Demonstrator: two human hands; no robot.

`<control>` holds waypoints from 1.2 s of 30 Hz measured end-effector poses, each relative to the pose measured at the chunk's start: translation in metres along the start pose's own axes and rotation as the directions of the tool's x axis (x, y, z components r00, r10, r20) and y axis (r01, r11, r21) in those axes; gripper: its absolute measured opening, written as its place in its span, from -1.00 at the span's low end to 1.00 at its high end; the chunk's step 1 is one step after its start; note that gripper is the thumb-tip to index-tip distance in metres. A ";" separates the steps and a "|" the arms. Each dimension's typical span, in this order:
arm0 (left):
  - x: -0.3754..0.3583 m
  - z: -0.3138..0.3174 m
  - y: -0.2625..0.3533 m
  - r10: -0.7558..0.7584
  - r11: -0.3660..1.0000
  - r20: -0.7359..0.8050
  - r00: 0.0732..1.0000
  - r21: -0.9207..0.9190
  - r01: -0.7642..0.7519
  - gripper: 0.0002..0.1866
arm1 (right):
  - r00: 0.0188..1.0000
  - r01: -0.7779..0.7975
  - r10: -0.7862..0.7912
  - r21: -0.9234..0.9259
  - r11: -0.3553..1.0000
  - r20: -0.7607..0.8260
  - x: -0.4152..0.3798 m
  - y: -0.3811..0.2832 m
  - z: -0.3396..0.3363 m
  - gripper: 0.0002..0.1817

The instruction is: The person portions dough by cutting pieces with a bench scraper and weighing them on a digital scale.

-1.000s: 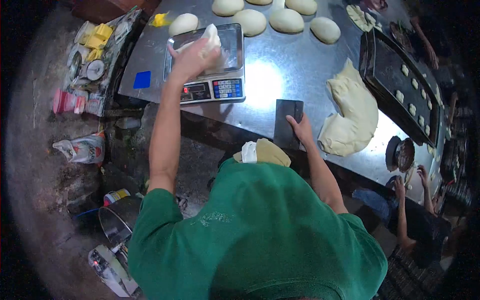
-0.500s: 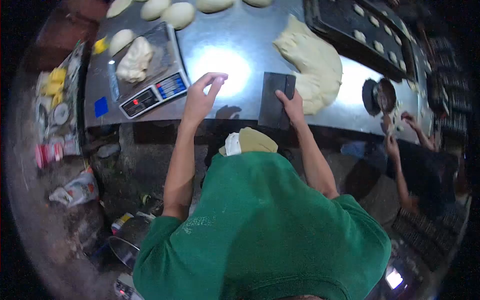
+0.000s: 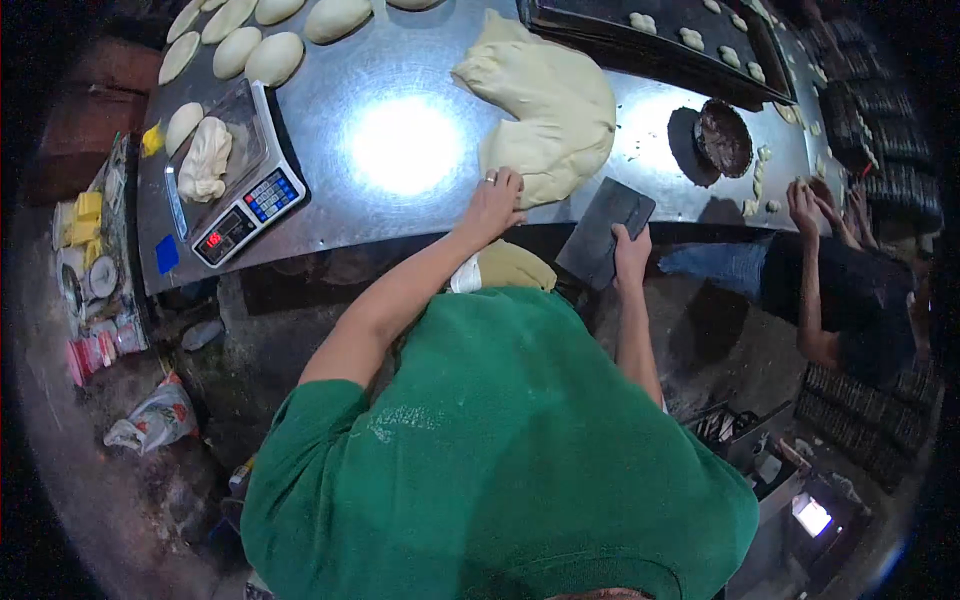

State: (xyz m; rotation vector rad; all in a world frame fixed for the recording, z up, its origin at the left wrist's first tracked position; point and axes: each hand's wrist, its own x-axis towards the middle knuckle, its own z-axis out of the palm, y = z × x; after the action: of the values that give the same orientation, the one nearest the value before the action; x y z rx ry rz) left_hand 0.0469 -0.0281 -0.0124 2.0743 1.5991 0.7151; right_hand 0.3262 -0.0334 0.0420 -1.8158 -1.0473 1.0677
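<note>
A big curved slab of pale dough (image 3: 570,110) lies on the metal table. My left hand (image 3: 494,206) is at its near edge, fingers curled onto the dough. My right hand (image 3: 631,255) grips a dark, flat dough scraper (image 3: 606,230), tilted at the table's front edge, just right of the dough and apart from it. To the left stands a digital scale (image 3: 248,215) with a lit red display. A lump of dough (image 3: 206,160) rests on its platform.
Several smooth dough balls (image 3: 275,60) sit at the back left. Dark baking trays (image 3: 660,50) with small dough pieces stand at the back right. A round brown bowl (image 3: 724,140) is right of the slab. Another person's hands (image 3: 805,205) work at the far right.
My left hand has moved right, from above the table beside the scale to the dough's near edge. My right hand has drawn the scraper back and right, away from the dough. The view has shifted.
</note>
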 end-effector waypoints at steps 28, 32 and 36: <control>-0.235 -0.104 -0.105 -0.996 0.009 -0.028 0.087 -0.976 -0.219 -0.66 | 0.493 0.585 -0.210 -0.143 0.799 0.845 -0.001 -0.029 0.308 -0.46; -0.213 -0.175 -0.112 -0.971 -0.159 0.002 0.238 -0.751 -0.641 -0.77 | 0.491 0.402 -0.139 -0.082 0.912 0.860 -0.004 -0.038 0.305 -0.51; -0.177 -0.287 -0.137 -0.890 -0.109 -0.268 0.369 -0.660 -0.743 -0.84 | 0.557 0.372 -0.205 -0.021 0.928 0.805 -0.004 -0.026 0.311 -0.56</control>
State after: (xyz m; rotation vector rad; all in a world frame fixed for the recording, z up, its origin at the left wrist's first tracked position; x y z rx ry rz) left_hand -0.2721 -0.1605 0.1020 -0.1987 0.5622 2.3803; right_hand 0.0345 0.0355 -0.0434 -1.1699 -1.9659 1.6583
